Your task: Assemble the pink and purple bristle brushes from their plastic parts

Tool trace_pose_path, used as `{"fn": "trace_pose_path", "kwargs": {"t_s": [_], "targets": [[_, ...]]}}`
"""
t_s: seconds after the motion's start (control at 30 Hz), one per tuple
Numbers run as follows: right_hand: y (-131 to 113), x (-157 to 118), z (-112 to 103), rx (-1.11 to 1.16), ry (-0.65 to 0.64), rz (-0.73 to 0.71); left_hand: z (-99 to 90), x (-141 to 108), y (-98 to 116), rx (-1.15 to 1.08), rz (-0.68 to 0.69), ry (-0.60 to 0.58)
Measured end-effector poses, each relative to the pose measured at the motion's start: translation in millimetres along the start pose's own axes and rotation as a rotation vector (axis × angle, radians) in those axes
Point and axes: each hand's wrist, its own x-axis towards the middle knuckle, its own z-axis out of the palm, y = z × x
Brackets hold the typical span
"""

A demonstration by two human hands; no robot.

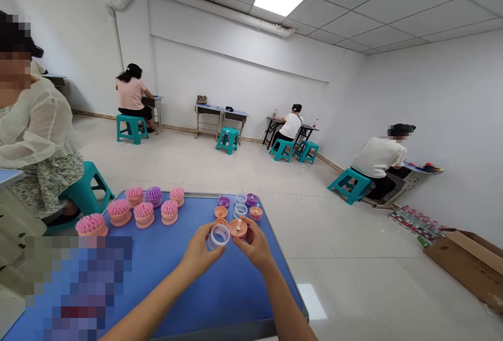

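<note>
Over the blue worktop [168, 283], next to a bunch of pink bristly brush heads [143, 214], my left hand [200, 252] curls around a clear plastic ring [219, 237], and my right hand [255, 244] pinches a round orange base [238, 228] with a little clear stem, just beside the ring.

Item: left hand [200, 254], gripping a clear plastic ring [218, 237] by its side. Item: right hand [253, 244], pinching an orange round cap [238, 228] with a thin central stem, holding it just beside the ring. Beneath both: blue counter [251, 299], carrying pink bristle brushes [143, 214] on orange bases, a purple bristle brush [153, 197], loose orange caps [220, 212] and further clear rings [240, 210]. Adjacent, left: a person in a white blouse [35, 126], sitting on a teal plastic stool [84, 189].
</note>
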Motion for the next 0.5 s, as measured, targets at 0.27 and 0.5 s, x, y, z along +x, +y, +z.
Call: {"fn": "trace_pose_path", "kwargs": {"t_s": [0.27,0.5], "targets": [[-3.4,27.0,38.3,0.165,-0.198,0.021,-28.4,-7.0,-36.8,-0.267,-0.144,0.116],[3.7,13.8,36.4,0.130,-0.185,0.016,-32.3,-8.7,-44.9,-0.156,-0.181,0.163]]}}
